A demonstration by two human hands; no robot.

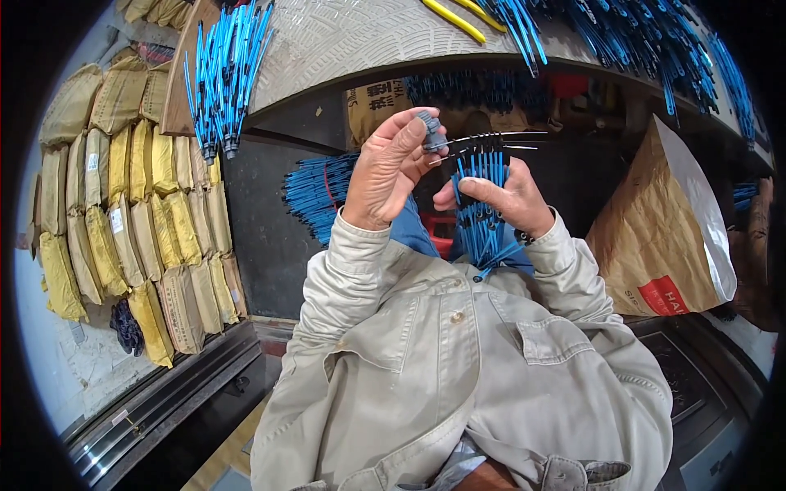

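Observation:
Pinched in my left hand [378, 176] is a small grey ribbed plastic piece [434, 141], held between thumb and fingers. My right hand [514, 199] is closed around a bundle of thin blue rods [481, 222] with black looped ends, its thumb lying across them. Thin silvery wires [517, 133] stick out sideways at the top of the bundle, close to the grey piece. Whether the wires touch the piece, I cannot tell. Both hands are above my lap, the bundle's lower ends reaching my jacket. Part of the right fingers is hidden behind the rods.
A table [327, 49] in front carries a blue rod bunch [229, 78], yellow-handled pliers [454, 18] and a large heap of rods [639, 41]. More rods [315, 196] lie beyond my left forearm. A brown paper sack [659, 229] stands right; stacked packages [139, 176] are left.

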